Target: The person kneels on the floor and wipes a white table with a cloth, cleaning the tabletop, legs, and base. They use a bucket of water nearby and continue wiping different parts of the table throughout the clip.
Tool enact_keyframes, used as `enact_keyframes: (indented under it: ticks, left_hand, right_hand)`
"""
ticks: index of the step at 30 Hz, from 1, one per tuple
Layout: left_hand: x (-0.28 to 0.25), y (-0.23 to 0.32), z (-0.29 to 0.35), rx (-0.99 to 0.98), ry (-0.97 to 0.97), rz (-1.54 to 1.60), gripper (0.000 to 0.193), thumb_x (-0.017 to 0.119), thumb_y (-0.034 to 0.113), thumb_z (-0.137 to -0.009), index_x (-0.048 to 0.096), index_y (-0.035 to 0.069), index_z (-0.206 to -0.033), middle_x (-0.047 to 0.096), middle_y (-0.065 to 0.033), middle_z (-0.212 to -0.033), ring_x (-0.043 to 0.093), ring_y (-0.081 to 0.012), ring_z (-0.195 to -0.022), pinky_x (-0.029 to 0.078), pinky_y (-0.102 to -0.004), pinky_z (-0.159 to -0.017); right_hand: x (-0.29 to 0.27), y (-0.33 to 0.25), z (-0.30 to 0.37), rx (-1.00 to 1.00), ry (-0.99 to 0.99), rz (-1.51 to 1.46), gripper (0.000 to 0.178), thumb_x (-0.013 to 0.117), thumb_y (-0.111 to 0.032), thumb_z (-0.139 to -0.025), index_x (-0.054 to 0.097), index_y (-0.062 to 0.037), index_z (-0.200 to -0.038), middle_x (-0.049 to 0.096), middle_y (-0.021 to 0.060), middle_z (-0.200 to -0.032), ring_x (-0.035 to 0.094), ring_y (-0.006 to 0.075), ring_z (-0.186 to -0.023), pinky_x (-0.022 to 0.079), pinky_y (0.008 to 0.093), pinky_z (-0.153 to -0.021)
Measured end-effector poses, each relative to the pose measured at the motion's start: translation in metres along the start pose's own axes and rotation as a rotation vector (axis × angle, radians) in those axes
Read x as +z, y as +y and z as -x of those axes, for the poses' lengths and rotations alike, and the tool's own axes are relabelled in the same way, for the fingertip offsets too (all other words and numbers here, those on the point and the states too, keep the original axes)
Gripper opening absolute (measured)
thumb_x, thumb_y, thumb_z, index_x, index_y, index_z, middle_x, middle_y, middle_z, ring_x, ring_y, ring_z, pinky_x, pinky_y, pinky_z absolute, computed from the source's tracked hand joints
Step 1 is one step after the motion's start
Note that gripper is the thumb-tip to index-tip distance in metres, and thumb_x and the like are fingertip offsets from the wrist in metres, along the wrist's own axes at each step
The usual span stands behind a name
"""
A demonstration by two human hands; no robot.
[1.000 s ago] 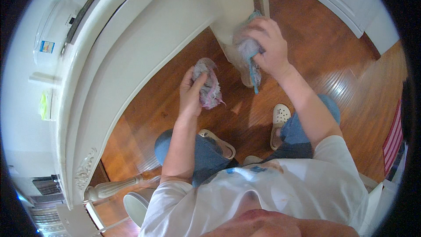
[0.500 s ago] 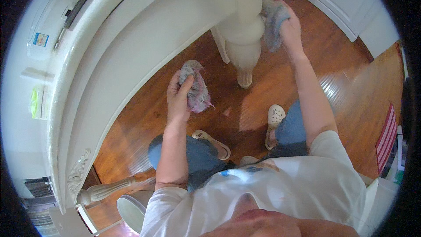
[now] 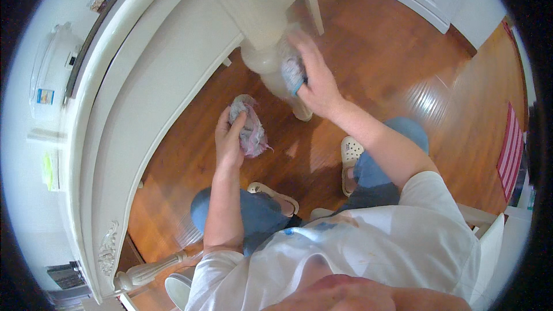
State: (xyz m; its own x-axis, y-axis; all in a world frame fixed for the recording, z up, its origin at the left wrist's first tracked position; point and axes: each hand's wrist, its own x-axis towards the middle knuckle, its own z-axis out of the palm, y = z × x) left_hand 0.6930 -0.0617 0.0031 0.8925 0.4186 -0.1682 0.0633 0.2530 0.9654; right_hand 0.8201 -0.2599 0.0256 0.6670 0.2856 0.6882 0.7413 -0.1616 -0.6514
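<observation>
So, two rags in play here: the pink rag (image 3: 252, 135) is pinched in the left hand (image 3: 228, 138), thumb across the front and fingers behind, held up over the floor (image 3: 374, 57) and apart from the leg (image 3: 259, 60). The blue rag (image 3: 292, 70) is cupped in the right hand (image 3: 319, 83), fingers curved over it, and it seems to be pressed to the side of the leg, though contact can't be sworn to with that blur. Both would be guessed as light, floppy and pretty much unbreakable; whether they're damp can't be told. The pink rag is probably best gripped mid-bunch, since its frayed end hangs loose and could be snagged. The blue rag is better backed by a flat palm, or it'd likely get bunched up.
</observation>
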Motion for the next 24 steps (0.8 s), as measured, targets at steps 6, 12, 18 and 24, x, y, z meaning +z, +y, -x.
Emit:
enact_keyframes:
  ticks: [6, 12, 18, 24]
  left_hand:
    - [0.012, -0.002, -0.001, 0.036, -0.056, -0.006, 0.037, 0.063, 0.012, -0.089, 0.051, 0.001, -0.123, 0.061, -0.0048, -0.105, 0.058, -0.0117, -0.091, 0.048, -0.0268, -0.077]
    - [0.012, 0.001, -0.002, 0.015, -0.045, 0.017, 0.032, 0.062, 0.011, -0.089, 0.053, 0.002, -0.119, 0.061, -0.0039, -0.104, 0.059, -0.0115, -0.089, 0.049, -0.0264, -0.076]
    - [0.008, 0.003, 0.003, 0.037, -0.044, 0.028, 0.031, 0.061, 0.011, -0.089, 0.054, 0.002, -0.118, 0.061, -0.0036, -0.103, 0.059, -0.0113, -0.090, 0.049, -0.0266, -0.077]
    - [-0.001, 0.007, 0.008, 0.045, -0.036, 0.055, 0.029, 0.061, 0.011, -0.090, 0.054, 0.003, -0.117, 0.061, -0.0035, -0.103, 0.059, -0.0108, -0.091, 0.048, -0.0263, -0.077]
  right_hand:
    - [0.002, -0.021, 0.013, -0.015, -0.050, 0.045, 0.070, 0.062, 0.002, -0.072, 0.036, -0.0082, -0.137, 0.026, 0.0234, -0.144, 0.026, 0.0422, -0.134, 0.026, 0.0447, -0.111]
    - [0.000, -0.011, 0.002, -0.012, -0.005, -0.019, 0.058, 0.055, 0.004, -0.072, 0.044, -0.0068, -0.128, 0.037, 0.0187, -0.138, 0.032, 0.0393, -0.131, 0.030, 0.0411, -0.109]
    - [-0.004, 0.009, -0.027, 0.010, 0.041, -0.155, 0.042, 0.046, 0.004, -0.072, 0.048, -0.0046, -0.112, 0.050, 0.0184, -0.126, 0.045, 0.0374, -0.121, 0.036, 0.0396, -0.102]
    - [-0.014, 0.024, -0.056, 0.207, -0.013, -0.173, 0.034, 0.046, -0.009, -0.085, 0.056, -0.0044, -0.116, 0.061, 0.0177, -0.114, 0.056, 0.0330, -0.110, 0.042, 0.0362, -0.095]
